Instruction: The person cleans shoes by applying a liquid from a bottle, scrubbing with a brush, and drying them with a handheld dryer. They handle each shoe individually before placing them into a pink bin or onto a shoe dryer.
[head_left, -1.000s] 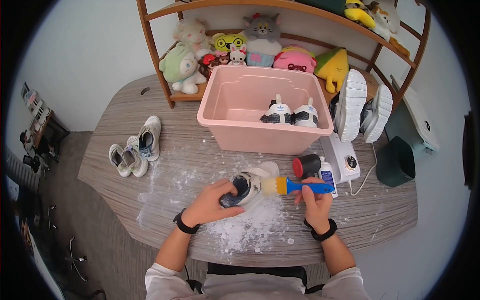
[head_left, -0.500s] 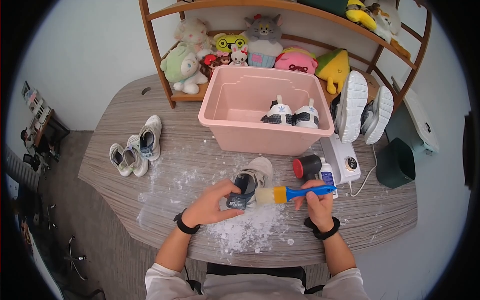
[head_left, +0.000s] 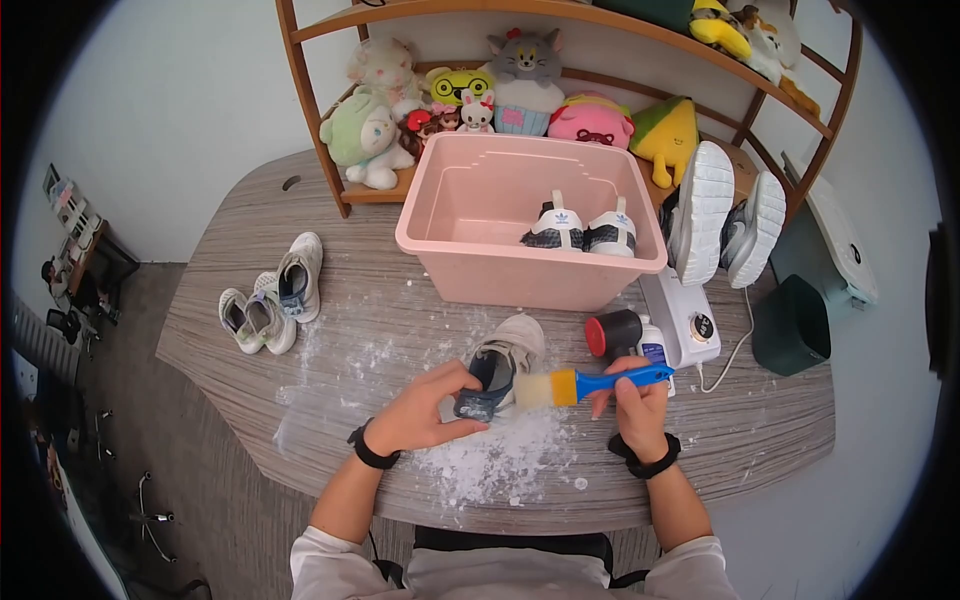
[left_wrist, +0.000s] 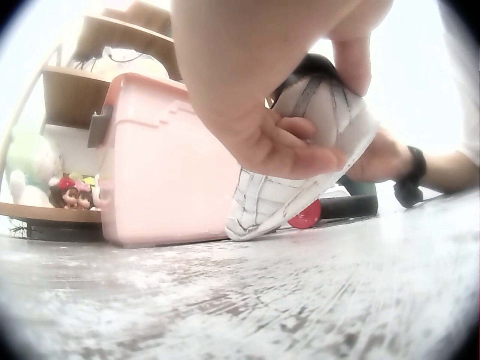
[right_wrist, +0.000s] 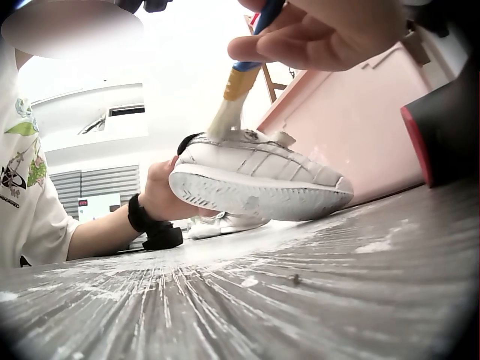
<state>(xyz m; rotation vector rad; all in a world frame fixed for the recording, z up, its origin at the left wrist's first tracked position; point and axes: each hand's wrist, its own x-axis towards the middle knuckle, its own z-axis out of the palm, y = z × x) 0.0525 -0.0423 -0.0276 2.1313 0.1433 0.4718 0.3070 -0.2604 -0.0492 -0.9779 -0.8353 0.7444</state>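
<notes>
Pink bin (head_left: 530,285) w/ 2 wht/blk sneakers (head_left: 564,229) inside. Wht shoe (head_left: 520,340), dark lining, tilted, in front of bin by wht powder (head_left: 490,465); L hand (head_left: 423,405) grips its heel, R hand (head_left: 637,412) grips blue brush (head_left: 605,382), bristles at upper.

Pink tub (head_left: 515,278): landmark; holds two white-and-black shoes (head_left: 562,222), at its right end.
Wooden shelf (head_left: 309,100): behind tub.
Plush toys (head_left: 527,62): on shelf, behind tub.
White device (head_left: 682,330): right of tub, two upturned shoes (head_left: 703,215) at its far end.
Green bin (head_left: 792,325): farther right of tub.
Small shoes (head_left: 238,325): two, left of tub.
</notes>
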